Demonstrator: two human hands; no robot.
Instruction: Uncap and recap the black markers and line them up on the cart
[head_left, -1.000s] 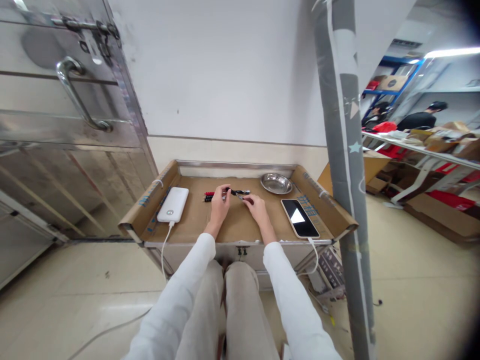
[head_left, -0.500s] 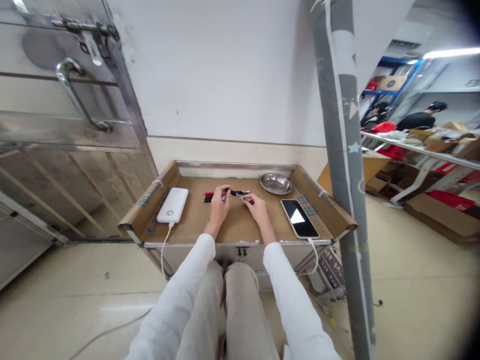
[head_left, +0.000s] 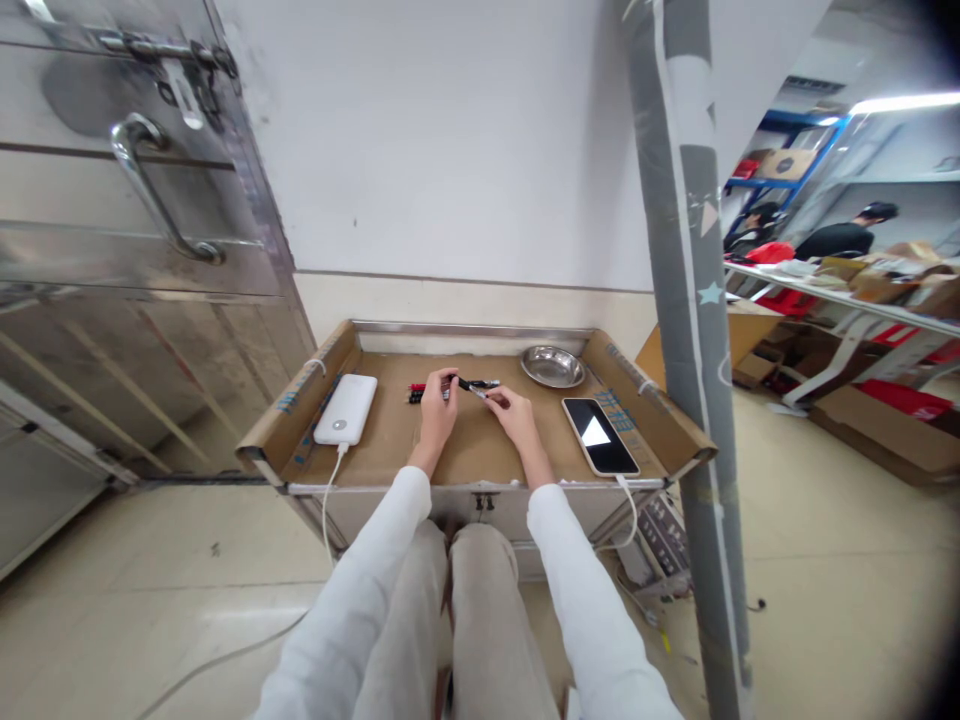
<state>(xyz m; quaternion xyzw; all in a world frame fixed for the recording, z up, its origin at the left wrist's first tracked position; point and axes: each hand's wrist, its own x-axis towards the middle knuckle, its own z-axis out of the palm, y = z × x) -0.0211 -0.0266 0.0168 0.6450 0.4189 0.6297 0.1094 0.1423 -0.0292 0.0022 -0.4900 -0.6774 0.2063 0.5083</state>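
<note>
Between my two hands is a pen [head_left: 466, 386], dark at its left part and paler toward the right. The fingers of my left hand [head_left: 436, 408] are pinched around its dark end. My right hand [head_left: 514, 414] grips the paler end with thumb and forefinger. Behind my left hand, several red and black pens [head_left: 415, 396] lie on the brown cardboard tabletop [head_left: 480, 455], partly covered by that hand. Another pen [head_left: 489, 383] lies just beyond the held one. Fine detail of the held pen is too small to make out.
A white power bank [head_left: 346, 410] lies at left with a cable. At right are a phone [head_left: 600, 436], also cabled, and a round metal dish [head_left: 553, 367]. Raised cardboard sides edge the table, and a grey wrapped pole [head_left: 697, 330] stands beside it.
Almost nothing differs. Both hands stay on the pen, with only a slight shift of the fingers and of the view.
</note>
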